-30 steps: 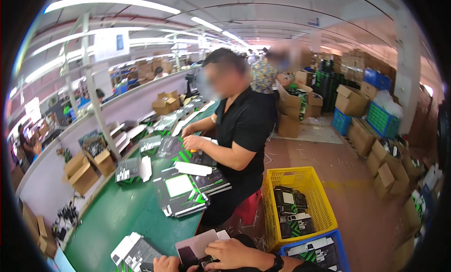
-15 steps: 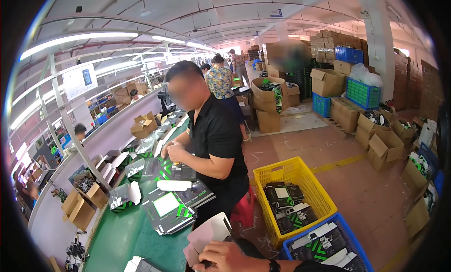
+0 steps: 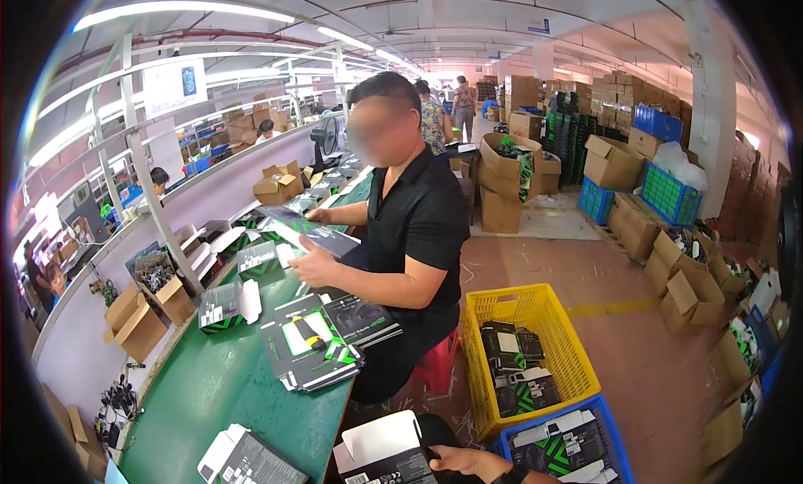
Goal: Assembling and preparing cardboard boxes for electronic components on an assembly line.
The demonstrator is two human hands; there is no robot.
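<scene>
At the lower edge, the right hand [image 3: 468, 460] grips a half-folded black carton with a white flap [image 3: 385, 449] over the near end of the green table [image 3: 209, 392]; the left hand is out of view. A second black-and-white carton [image 3: 242, 460] lies on the table just to its left, and a stack of flat black, white and green cartons [image 3: 314, 342] sits further up beside a co-worker in black [image 3: 414, 233]. On the floor stand a yellow crate [image 3: 523, 350] and a blue crate [image 3: 577, 442] of similar boxes, with brown cardboard boxes [image 3: 615, 162] stacked beyond and a white rectangular sign with a blue emblem [image 3: 174, 87] hanging above the table.

A yellow crate [image 3: 535, 304] stands right of the green table [image 3: 217, 384], a blue crate [image 3: 606, 417] seemingly before it.
</scene>
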